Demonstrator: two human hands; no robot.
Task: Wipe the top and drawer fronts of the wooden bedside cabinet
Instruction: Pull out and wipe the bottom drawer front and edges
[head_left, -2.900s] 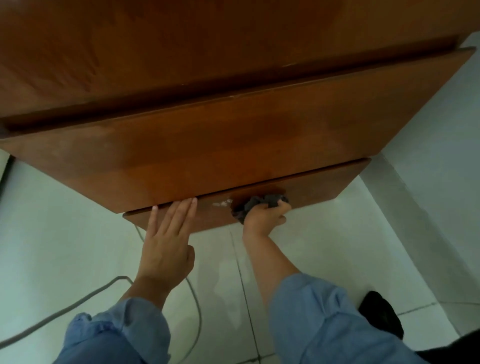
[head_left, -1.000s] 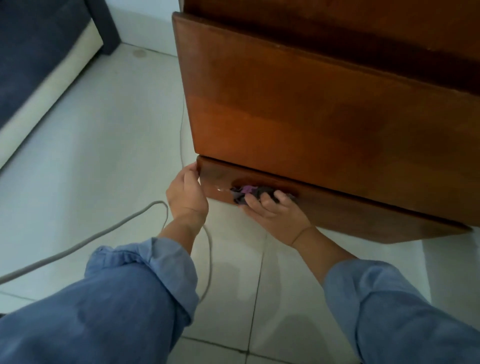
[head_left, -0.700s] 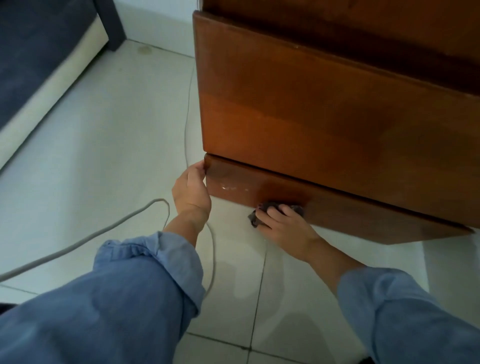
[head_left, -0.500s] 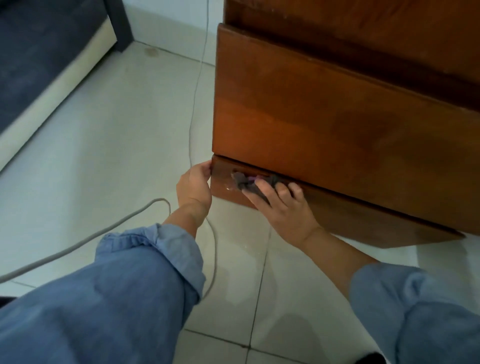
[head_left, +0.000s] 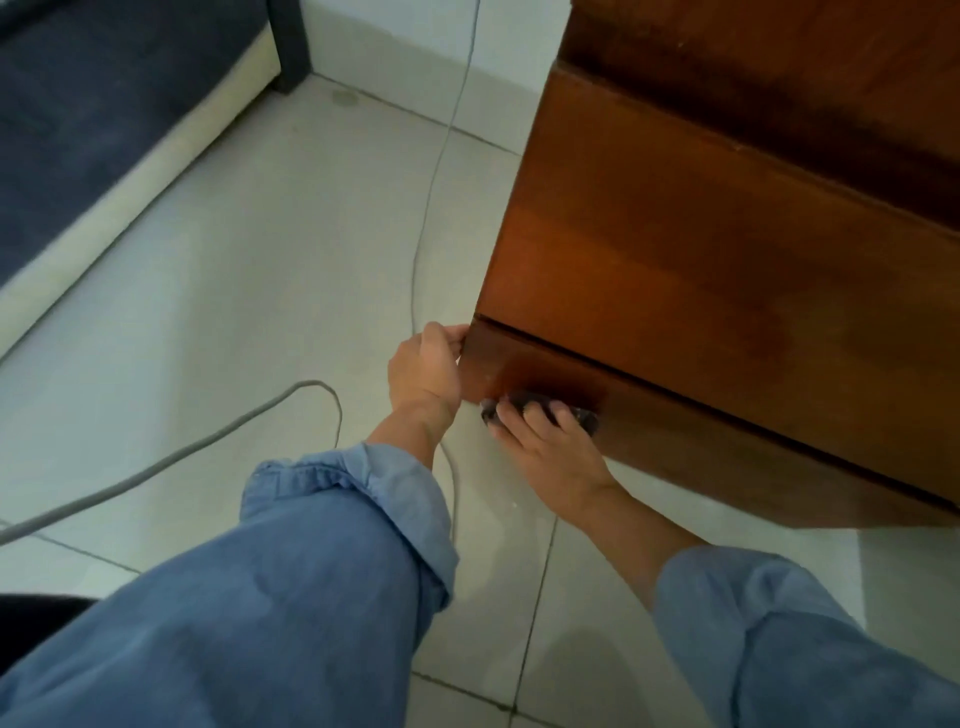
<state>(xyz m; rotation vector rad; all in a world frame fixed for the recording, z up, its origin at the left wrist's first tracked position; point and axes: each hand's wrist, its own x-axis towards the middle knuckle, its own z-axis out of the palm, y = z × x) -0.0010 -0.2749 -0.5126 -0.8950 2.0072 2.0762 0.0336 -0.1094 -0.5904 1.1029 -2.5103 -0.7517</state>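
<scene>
right hand (head_left: 550, 447): fingers spread and pressed flat over a small dark cloth (head_left: 537, 408), pinning it against the lowest drawer front (head_left: 675, 441) near that panel's left end, low on the face close to the bottom edge. cloth: bunched, mostly hidden under the fingers, dark edges showing at either side. left hand (head_left: 423, 371): curled around the left corner of the same drawer front, fingertips hooked on the side edge, apparently steadying the panel; it holds no cloth. sleeves: both arms in rolled blue fabric, forearms bare at the wrist. wooden bedside cabinet (head_left: 753, 234): reddish-brown, seen from low down and at a steep angle; a taller drawer front (head_left: 701, 270) sits directly above the lowest one, parted from it by a thin dark gap, with a further shadowed recess above that. the cabinet top is out of view. floor (head_left: 234, 291): pale tiles; a grey cable (head_left: 171, 460) loops across them and passes beside the left wrist, and a thinner cord (head_left: 434, 171) runs up toward the wall. bed edge (head_left: 78, 156): dark blue upholstery over a cream base, upper left, well apart from the cabinet. progress, as a judgement: the work sits on the last and lowest panel, at its left end, which suggests a late stage; whether the top and upper front are already wiped cannot be told from here, as no sheen or dust line shows clearly. the right stretch of the lowest front looks yet to be covered.
</scene>
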